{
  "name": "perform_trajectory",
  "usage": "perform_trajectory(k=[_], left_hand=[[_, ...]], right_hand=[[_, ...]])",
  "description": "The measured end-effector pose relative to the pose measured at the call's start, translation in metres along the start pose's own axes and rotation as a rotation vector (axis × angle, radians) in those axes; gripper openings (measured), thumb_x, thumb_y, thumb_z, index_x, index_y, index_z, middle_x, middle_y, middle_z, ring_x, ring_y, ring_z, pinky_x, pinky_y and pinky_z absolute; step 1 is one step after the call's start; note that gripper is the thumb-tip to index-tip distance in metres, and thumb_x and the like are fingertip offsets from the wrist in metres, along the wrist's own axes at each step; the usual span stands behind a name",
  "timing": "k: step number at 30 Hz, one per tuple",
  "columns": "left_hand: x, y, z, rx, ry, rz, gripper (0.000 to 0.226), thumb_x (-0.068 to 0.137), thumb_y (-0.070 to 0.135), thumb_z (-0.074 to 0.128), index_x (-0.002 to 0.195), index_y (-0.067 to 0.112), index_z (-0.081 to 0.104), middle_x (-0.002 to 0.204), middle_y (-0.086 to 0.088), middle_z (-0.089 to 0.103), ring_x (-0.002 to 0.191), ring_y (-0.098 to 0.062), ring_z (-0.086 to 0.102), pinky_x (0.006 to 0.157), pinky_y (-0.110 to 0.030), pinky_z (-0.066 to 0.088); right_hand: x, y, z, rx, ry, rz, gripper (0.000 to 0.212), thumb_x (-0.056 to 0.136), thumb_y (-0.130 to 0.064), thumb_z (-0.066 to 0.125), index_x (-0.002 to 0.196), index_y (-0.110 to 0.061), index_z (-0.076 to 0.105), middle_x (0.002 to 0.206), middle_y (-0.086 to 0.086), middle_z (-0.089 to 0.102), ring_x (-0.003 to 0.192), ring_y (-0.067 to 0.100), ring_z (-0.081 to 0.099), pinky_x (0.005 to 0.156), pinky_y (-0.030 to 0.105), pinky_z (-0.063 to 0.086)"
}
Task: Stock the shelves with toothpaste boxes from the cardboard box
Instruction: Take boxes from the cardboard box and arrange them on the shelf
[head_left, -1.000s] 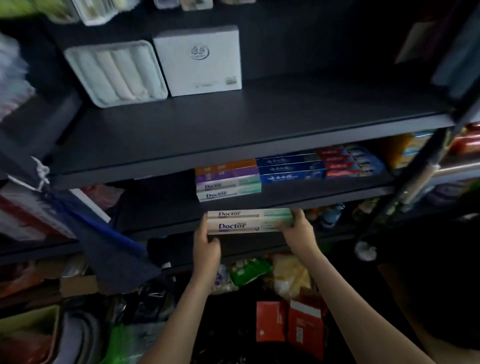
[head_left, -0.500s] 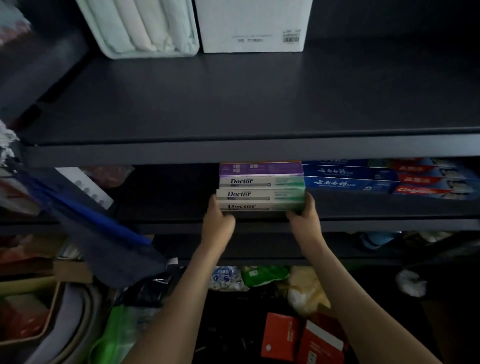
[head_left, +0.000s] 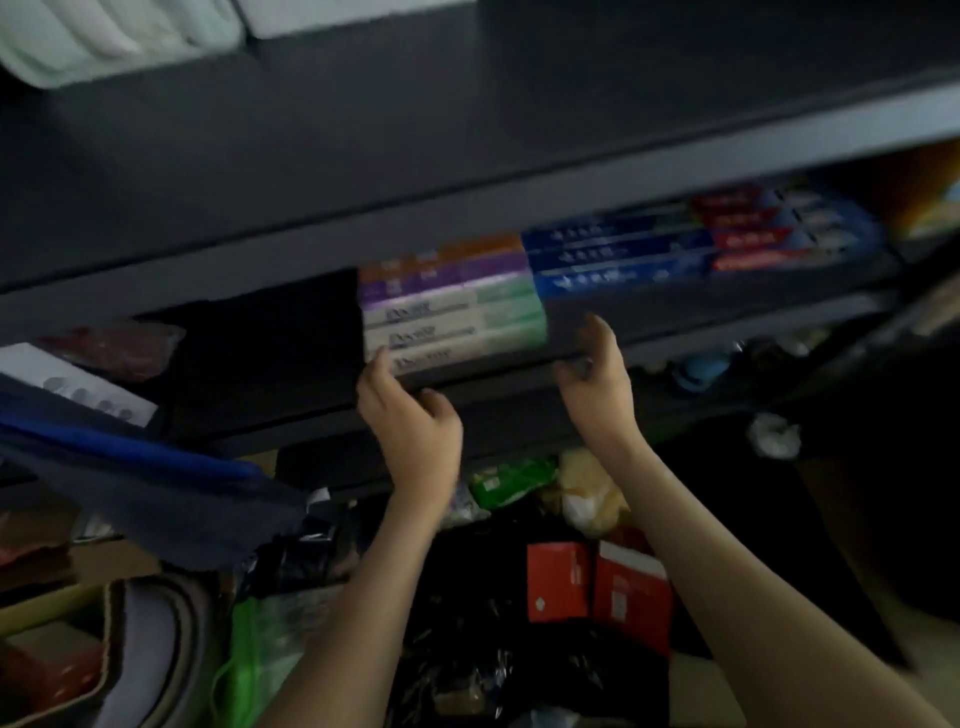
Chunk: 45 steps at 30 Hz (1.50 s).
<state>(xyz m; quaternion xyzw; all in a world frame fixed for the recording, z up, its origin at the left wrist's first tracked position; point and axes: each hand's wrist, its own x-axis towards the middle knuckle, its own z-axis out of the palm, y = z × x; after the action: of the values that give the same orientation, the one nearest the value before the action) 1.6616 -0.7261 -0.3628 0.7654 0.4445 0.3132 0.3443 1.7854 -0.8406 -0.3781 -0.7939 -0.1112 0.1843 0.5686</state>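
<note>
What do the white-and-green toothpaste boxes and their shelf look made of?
White-and-green toothpaste boxes: printed cardboard, probably; crisp straight edges, flat printed faces, finish blurred. Shelf: likely painted metal or laminate, matte dark grey; thin straight front lip, no shine.

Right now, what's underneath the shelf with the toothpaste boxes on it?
A green packet, a pale yellow bag and two red boxes show below the shelf. Whatever lies further back is covered by the shelf board and too dark to see.
</note>
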Motion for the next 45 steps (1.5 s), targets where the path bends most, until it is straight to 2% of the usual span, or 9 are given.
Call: perform_trajectory(k=[3,9,12,17,27,32,37,41,45], left_hand=[[-0.087,0.000,0.040,-0.014,-0.270,0.286,0.051,0.081,0.009,0.043,0.130,-0.002,0.046,0.126,-0.020,0.048,0.119,-0.032,0.045,0.104,-0.039,0.037],[-0.275,-0.003,0.113,-0.009,-1.370,0.215,0.046,0.088,0.005,0.056,0.132,0.011,0.048,0.130,-0.005,0.047,0.119,-0.010,0.044,0.102,-0.015,0.034],[-0.356,-0.017,0.137,0.117,-1.613,0.268,0.044,0.091,0.010,0.055,0.134,0.015,0.046,0.130,-0.006,0.045,0.113,-0.017,0.050,0.096,-0.027,0.043],[-0.463,-0.071,0.163,0.371,-1.933,0.351,0.041,0.097,0.019,0.048,0.138,0.018,0.040,0.138,-0.001,0.038,0.125,-0.018,0.040,0.098,-0.024,0.035],[-0.563,-0.257,0.205,0.871,-2.017,0.423,0.050,0.095,0.019,0.053,0.142,0.016,0.038,0.140,-0.010,0.038,0.123,-0.028,0.047,0.105,-0.036,0.038],[-0.576,-0.311,0.210,0.937,-1.987,0.351,0.059,0.092,0.011,0.055,0.146,0.013,0.030,0.150,-0.012,0.034,0.136,-0.028,0.036,0.111,-0.035,0.031],[-0.583,-0.307,0.207,0.870,-1.962,0.265,0.071,0.088,0.003,0.053,0.149,0.021,0.021,0.151,-0.008,0.031,0.135,-0.025,0.040,0.110,-0.034,0.033],[-0.574,-0.255,0.196,0.756,-1.977,0.245,0.081,0.087,0.004,0.060,0.151,0.026,0.017,0.144,-0.006,0.027,0.124,-0.020,0.045,0.102,-0.025,0.034],[-0.539,-0.175,0.178,0.602,-2.044,0.262,0.071,0.088,0.011,0.066,0.145,0.029,0.028,0.135,0.006,0.031,0.123,-0.009,0.038,0.100,-0.023,0.038]], right_hand=[[-0.048,0.051,-0.048,-0.061,0.121,0.034,0.057,0.088,-0.002,0.058,0.141,-0.010,0.038,0.136,0.005,0.048,0.123,0.012,0.047,0.098,0.016,0.037],[-0.188,0.188,-0.174,-0.097,0.340,0.450,0.049,0.090,-0.003,0.056,0.136,-0.010,0.043,0.123,0.002,0.054,0.105,0.012,0.057,0.081,0.010,0.041],[-0.271,0.257,-0.218,-0.132,0.389,0.642,0.049,0.089,-0.005,0.058,0.136,-0.009,0.043,0.130,0.008,0.053,0.120,0.019,0.051,0.094,0.026,0.043],[-0.390,0.357,-0.236,-0.129,0.398,0.882,0.042,0.090,-0.006,0.056,0.131,-0.010,0.048,0.123,0.004,0.054,0.112,0.014,0.050,0.083,0.019,0.036],[-0.533,0.565,-0.111,-0.320,-0.005,1.121,0.056,0.087,-0.024,0.058,0.138,-0.017,0.035,0.140,0.005,0.042,0.129,0.023,0.040,0.106,0.037,0.033],[-0.541,0.613,-0.075,-0.665,0.073,1.030,0.075,0.051,-0.012,0.083,0.120,-0.006,0.055,0.110,0.016,0.057,0.099,0.035,0.056,0.082,0.049,0.052],[-0.535,0.607,-0.088,-0.670,0.048,0.961,0.066,0.073,-0.019,0.073,0.132,-0.010,0.045,0.127,0.012,0.051,0.117,0.031,0.048,0.096,0.046,0.045],[-0.538,0.559,-0.124,-0.304,0.100,0.870,0.056,0.085,-0.029,0.060,0.135,-0.024,0.034,0.127,-0.002,0.045,0.114,0.016,0.042,0.092,0.028,0.038],[-0.535,0.471,-0.182,-0.042,0.145,0.816,0.054,0.089,-0.031,0.058,0.138,-0.029,0.036,0.125,-0.011,0.046,0.111,0.006,0.042,0.090,0.026,0.039]])
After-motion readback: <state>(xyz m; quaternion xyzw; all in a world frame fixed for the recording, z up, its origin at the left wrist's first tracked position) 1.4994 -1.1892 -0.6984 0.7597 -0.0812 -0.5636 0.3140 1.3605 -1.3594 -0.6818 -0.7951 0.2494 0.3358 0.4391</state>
